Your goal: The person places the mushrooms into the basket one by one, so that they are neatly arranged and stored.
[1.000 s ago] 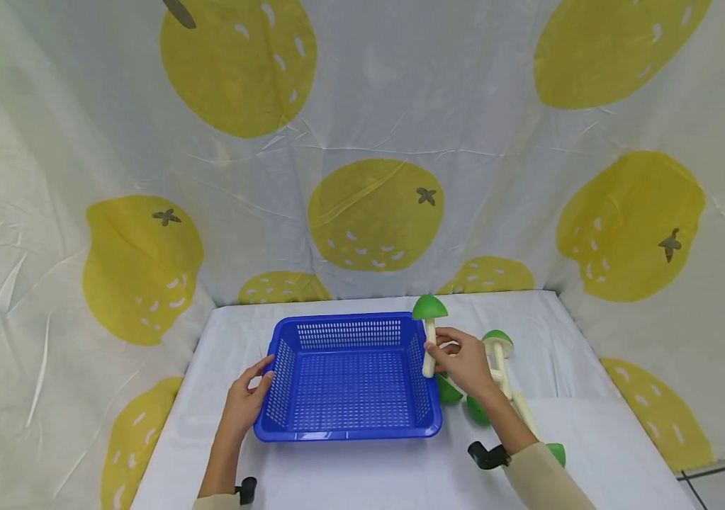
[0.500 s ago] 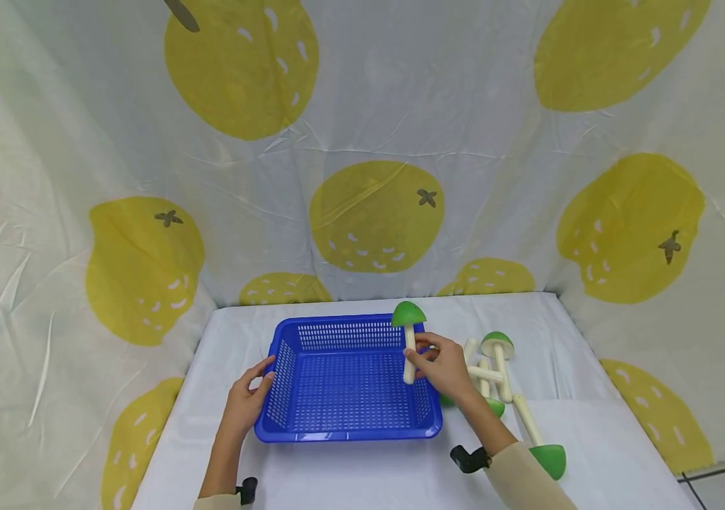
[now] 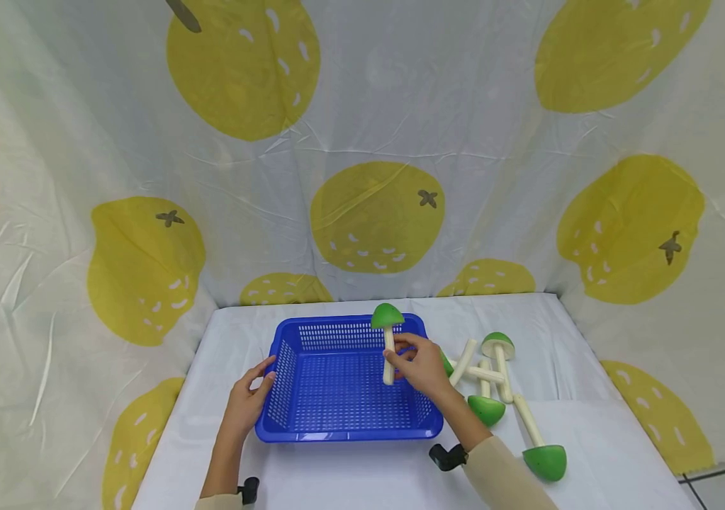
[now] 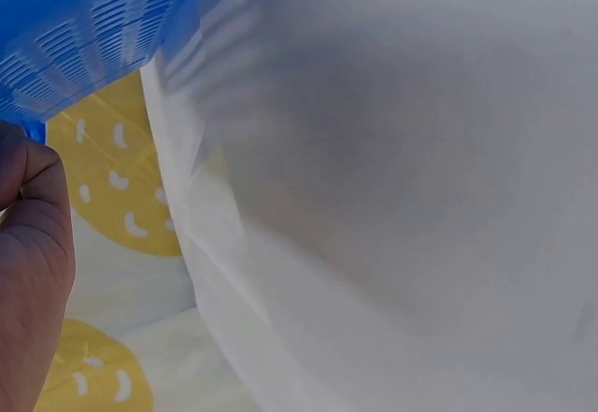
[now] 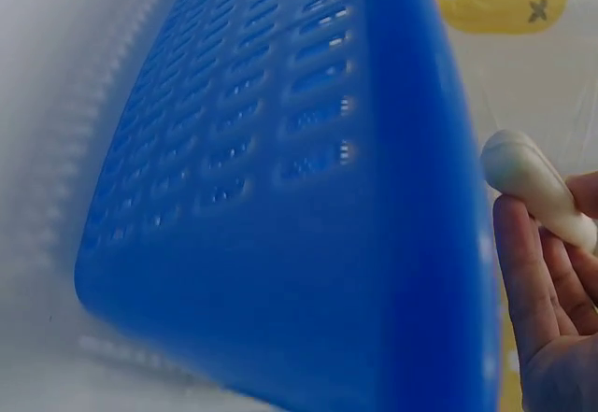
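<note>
Basket (image 3: pixel 336 393) of blue plastic in front of us, we gripped its left rim between the curled fingers and thumb of our left hand (image 3: pixel 246 402). With our right hand (image 3: pixel 422 365), closed to a pinch, we held a green-capped toy mushroom (image 3: pixel 389 337) by its pale stem (nearly upright, cap uppermost) over the right-hand part of the basket. On the white-covered desk (image 3: pixel 336 478), to the right, we saw other mushrooms (image 3: pixel 486 409), some with stems crossing.
</note>
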`<state>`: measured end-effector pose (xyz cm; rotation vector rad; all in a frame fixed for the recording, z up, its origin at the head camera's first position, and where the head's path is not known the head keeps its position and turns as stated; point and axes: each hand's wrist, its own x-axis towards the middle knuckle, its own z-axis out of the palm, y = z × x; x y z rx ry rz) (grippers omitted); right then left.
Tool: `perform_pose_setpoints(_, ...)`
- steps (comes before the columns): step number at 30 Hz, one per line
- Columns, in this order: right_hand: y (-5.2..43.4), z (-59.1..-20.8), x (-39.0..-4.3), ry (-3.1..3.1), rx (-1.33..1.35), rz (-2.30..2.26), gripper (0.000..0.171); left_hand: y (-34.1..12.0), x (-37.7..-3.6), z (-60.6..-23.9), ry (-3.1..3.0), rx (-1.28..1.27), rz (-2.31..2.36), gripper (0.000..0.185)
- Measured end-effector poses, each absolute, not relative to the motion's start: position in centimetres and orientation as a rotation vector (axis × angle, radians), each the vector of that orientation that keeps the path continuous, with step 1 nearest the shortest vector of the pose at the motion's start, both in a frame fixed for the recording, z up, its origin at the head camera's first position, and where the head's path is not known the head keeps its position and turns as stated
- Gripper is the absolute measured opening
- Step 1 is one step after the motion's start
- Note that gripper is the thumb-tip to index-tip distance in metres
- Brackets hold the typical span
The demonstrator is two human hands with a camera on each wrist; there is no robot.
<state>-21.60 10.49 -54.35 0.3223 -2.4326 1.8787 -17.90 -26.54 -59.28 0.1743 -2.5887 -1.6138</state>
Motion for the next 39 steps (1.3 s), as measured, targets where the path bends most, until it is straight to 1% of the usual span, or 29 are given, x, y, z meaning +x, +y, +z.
perform_pose_setpoints(9,8.8,-55.6,-22.0,-2.434,0.337,1.935,0.04,-26.5,-17.9,-59.6,-2.571,0.168,-1.635,0.044)
perform_pose_setpoints(16,7.5,-56.4,-22.4,-2.455,0.3,1.95,0.039,-26.2,-18.0,-59.5,-2.54,0.155,-1.675,0.044)
perform_pose_setpoints(39,1.1,-57.1,-23.1,-2.547,0.286,2.041,0.042,-26.6,-17.9,-59.8,-2.543,0.204,-1.703,0.044)
